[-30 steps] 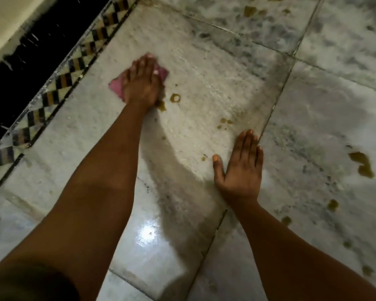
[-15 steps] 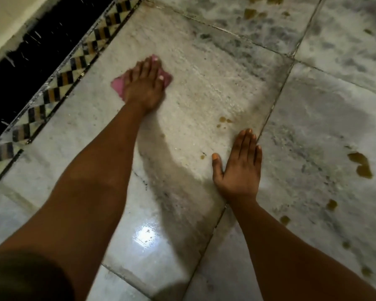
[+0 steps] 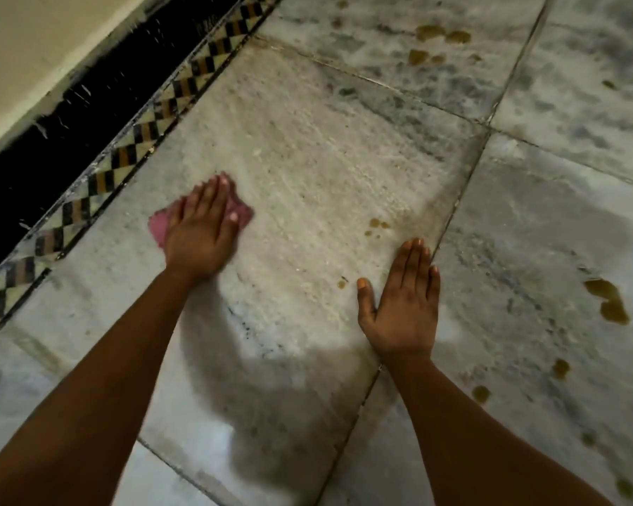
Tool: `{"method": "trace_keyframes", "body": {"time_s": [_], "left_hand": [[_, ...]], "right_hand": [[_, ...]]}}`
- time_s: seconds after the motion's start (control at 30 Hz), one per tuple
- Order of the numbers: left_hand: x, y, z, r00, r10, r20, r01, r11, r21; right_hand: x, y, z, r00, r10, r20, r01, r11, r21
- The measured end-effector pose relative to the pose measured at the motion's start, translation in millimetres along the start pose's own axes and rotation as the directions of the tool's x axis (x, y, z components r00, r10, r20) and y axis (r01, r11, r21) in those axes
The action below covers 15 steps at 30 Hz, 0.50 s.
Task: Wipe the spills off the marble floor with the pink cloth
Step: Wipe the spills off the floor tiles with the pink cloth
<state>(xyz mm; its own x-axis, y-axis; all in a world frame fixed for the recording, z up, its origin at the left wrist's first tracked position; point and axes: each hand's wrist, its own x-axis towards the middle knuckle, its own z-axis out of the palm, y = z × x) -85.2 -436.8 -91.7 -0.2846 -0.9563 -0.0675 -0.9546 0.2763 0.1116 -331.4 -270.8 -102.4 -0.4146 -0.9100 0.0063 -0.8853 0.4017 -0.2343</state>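
My left hand (image 3: 201, 231) presses flat on the pink cloth (image 3: 158, 227), which lies on the grey-white marble floor (image 3: 307, 147) near the patterned border. Only the cloth's edges show around the hand. My right hand (image 3: 404, 304) rests flat on the floor with fingers together, holding nothing. Small brown spills (image 3: 377, 226) lie just beyond its fingertips, and one drop (image 3: 341, 284) sits beside its thumb. A bigger brown spill (image 3: 608, 301) is on the tile to the right. More brown spills (image 3: 437, 32) lie on the far tile.
A checkered tile border (image 3: 139, 140) runs diagonally along the left, with a black strip (image 3: 88, 104) and a cream wall (image 3: 33, 42) behind it. Small brown drops (image 3: 482, 393) dot the right tile near my right forearm. Grout lines cross the floor.
My left hand has slid the pink cloth toward me along the border. The spills that lay beside the cloth one second ago are gone. My right hand stays planted.
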Motion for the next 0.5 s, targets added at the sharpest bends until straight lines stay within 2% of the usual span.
{"method": "trace_keyframes", "body": {"time_s": [0.07, 0.13, 0.17, 0.23, 0.3, 0.37, 0.4, 0.43, 0.5], "left_hand": [[43, 8, 0, 0.986, -0.165, -0.001, 0.165, 0.985, -0.043], [67, 30, 2, 0.980, -0.199, 0.014, 0.200, 0.977, -0.069], [68, 43, 4, 0.987, -0.161, 0.017, 0.162, 0.984, -0.072], [47, 62, 7, 1.000, 0.011, 0.012, -0.010, 0.996, -0.086], [6, 62, 3, 0.971, 0.238, 0.022, -0.235, 0.968, -0.088], [-29, 40, 3, 0.929, 0.369, 0.039, -0.365, 0.928, -0.082], [-38, 24, 3, 0.936, 0.352, 0.023, -0.349, 0.933, -0.086], [-38, 10, 2, 0.961, 0.278, -0.001, -0.277, 0.956, -0.098], [-20, -8, -1, 0.995, 0.065, -0.078, -0.073, 0.991, -0.108]], "right_hand": [[0, 0, 0, 1.000, -0.002, -0.002, 0.002, 1.000, -0.003], [0, 0, 0, 1.000, -0.001, 0.001, 0.001, 1.000, -0.006], [0, 0, -1, 1.000, -0.001, 0.004, 0.001, 1.000, -0.005], [0, 0, -2, 1.000, 0.001, 0.010, -0.001, 1.000, -0.001], [0, 0, -2, 1.000, 0.006, 0.018, -0.006, 1.000, -0.005], [0, 0, -3, 1.000, 0.009, 0.025, -0.008, 1.000, -0.014], [0, 0, -3, 1.000, 0.009, 0.030, -0.009, 1.000, -0.015], [0, 0, -3, 0.999, 0.012, 0.034, -0.011, 1.000, -0.012], [0, 0, -4, 0.999, 0.013, 0.036, -0.013, 1.000, -0.004]]}}
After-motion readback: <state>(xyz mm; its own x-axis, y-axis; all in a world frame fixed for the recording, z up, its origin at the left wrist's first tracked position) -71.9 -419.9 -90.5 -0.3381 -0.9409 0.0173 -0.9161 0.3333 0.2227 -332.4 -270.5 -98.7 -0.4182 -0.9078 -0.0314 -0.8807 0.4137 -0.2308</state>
